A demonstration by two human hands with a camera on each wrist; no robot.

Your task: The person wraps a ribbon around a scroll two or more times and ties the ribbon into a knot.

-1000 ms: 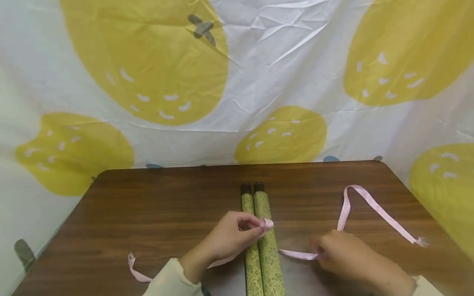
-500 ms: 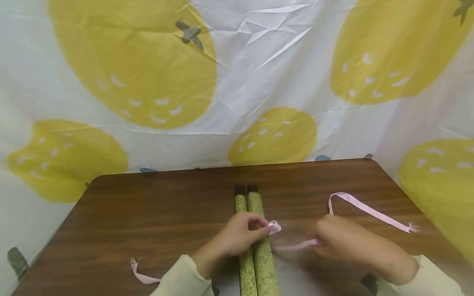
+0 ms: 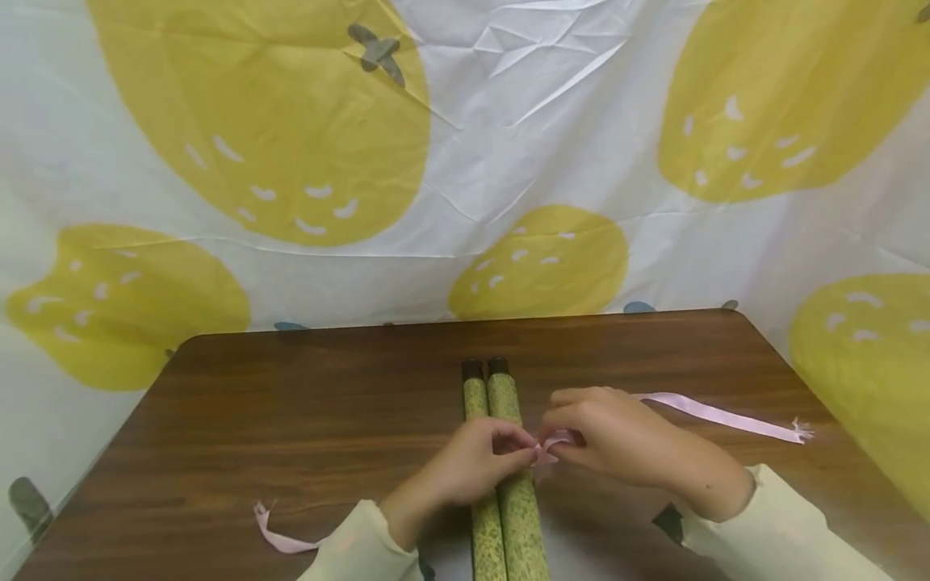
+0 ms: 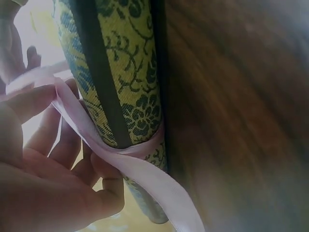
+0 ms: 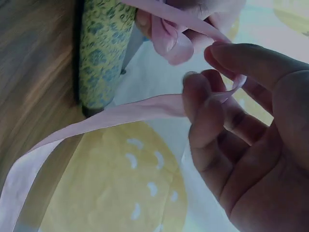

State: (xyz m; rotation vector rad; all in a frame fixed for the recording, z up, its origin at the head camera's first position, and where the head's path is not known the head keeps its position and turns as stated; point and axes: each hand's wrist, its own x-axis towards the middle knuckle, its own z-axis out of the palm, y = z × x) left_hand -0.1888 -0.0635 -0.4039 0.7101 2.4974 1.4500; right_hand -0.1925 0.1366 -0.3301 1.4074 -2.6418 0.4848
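Note:
Two parallel rolls (image 3: 523, 524) in yellow-green floral cloth with dark end caps lie side by side. A pink satin ribbon (image 3: 726, 415) passes round them, as the left wrist view shows, with one ribbon tail (image 4: 166, 188) trailing away below. My left hand (image 3: 465, 468) reaches across the rolls and pinches the ribbon at their right side. There, a small ribbon loop (image 5: 176, 50) sticks out from its fingers in the right wrist view. Close to those fingertips, my right hand (image 3: 617, 440) holds another length of the ribbon between thumb and fingers, its tail stretching right.
The dark wood-grain table (image 3: 327, 403) carries the rolls. A frayed ribbon end (image 3: 279, 541) lies left of the left sleeve, and another frayed end (image 3: 799, 432) lies at the right. Behind hangs a white cloth (image 3: 349, 290) with yellow fruit prints.
My right hand has moved left and up to meet the left hand at the rolls, drawing the ribbon tail along. My left hand still pinches the ribbon, now slightly farther right on the rolls.

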